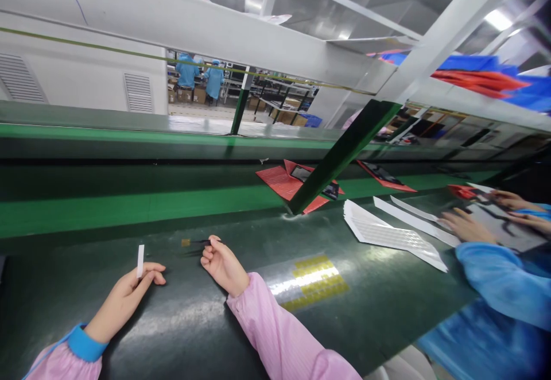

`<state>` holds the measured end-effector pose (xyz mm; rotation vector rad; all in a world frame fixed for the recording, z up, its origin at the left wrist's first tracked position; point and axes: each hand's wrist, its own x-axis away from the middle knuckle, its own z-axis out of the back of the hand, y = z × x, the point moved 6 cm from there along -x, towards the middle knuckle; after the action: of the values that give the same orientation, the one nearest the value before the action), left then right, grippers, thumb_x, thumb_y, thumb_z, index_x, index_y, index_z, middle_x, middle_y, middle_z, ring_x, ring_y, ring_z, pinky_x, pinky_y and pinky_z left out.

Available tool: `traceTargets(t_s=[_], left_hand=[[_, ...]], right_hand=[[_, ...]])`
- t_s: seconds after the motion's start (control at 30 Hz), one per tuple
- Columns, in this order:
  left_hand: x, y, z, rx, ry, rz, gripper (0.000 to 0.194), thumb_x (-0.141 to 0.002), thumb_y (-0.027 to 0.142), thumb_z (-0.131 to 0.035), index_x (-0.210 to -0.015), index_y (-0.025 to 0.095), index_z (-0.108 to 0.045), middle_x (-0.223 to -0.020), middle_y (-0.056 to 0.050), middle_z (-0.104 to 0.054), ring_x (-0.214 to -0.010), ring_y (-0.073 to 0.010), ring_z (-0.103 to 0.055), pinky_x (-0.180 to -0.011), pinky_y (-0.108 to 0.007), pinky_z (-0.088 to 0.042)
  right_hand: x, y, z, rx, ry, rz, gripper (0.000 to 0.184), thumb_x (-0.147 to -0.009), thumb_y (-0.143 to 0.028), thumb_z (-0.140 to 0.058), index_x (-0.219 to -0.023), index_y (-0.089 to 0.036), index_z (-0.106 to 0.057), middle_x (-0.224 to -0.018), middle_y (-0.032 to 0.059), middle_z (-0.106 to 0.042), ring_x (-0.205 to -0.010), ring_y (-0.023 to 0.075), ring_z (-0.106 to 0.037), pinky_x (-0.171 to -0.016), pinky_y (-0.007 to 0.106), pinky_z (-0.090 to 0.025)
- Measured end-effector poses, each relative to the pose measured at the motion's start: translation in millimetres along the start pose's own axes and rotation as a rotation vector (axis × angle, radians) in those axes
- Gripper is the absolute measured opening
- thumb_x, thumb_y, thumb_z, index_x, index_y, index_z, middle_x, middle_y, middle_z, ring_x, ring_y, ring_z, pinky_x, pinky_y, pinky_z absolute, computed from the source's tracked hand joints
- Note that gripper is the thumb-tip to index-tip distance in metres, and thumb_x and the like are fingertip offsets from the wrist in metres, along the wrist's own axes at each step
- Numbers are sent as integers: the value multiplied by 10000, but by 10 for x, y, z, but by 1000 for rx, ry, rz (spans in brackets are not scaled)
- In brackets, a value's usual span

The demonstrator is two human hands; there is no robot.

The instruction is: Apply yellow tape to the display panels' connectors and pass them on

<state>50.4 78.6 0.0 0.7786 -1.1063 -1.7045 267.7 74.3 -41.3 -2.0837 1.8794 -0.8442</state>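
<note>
Green workbench point(172, 334), one white strip point(140, 259) (left hand point(127, 294)), one tweezers point(204, 243) (right hand point(226, 266))

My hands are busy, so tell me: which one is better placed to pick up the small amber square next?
Probably your right. The right hand holds dark tweezers pointing towards the amber square; the left hand shows no tool, only a white strip by its fingers.

A worker wears a pink garment with long, loose sleeves, the fabric of the right sleeve point(286, 337) marked by fine lines and gathered softly at its pink cuff point(241, 295). The left sleeve point(69, 364), also pink, meets a wide, bright blue band point(87, 343) at the wrist, with a thin blue cord point(50, 350) running along it. Both hands are bare.
</note>
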Motion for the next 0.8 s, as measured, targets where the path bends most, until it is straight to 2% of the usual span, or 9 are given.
traceTargets(t_s=[0.27, 0.43, 0.57, 0.8], left_hand=[[10, 20, -13, 3, -11, -18, 416, -878, 572, -530, -926, 198, -706, -855, -75, -749, -878, -254, -707, -874, -360, -559], [17, 49, -13, 11, -15, -20, 392, -887, 547, -526, -932, 198, -697, -823, -66, -744, -857, -243, -707, -863, -351, -563], [13, 42, -10, 13, -13, -22, 399, -883, 556, -528, -937, 200, -701, -818, -64, -742, -854, -244, -707, -859, -350, -561], [11, 13, -21, 23, -5, -18, 413, -883, 559, -524, -962, 194, -699, -816, -70, -743, -838, -244, -704, -855, -353, -559]], right_hand=[[-1, 8, 22, 0, -1, -13, 365, -660, -323, -902, -729, -205, -564, -538, -92, -497, -491, 66, -418, -546, 225, -387], [-11, -4, 22, 13, -6, -11, 294, -721, -354, -862, -761, -205, -611, -531, -90, -494, -483, 73, -412, -542, 240, -393], [-20, -7, 22, 33, -16, 2, 300, -699, -356, -876, -768, -203, -628, -539, -85, -502, -482, 70, -418, -539, 237, -400], [21, -20, -39, 146, -81, 70, 324, -717, -395, -863, -910, -226, -663, -693, -31, -638, -533, 80, -492, -550, 233, -410]])
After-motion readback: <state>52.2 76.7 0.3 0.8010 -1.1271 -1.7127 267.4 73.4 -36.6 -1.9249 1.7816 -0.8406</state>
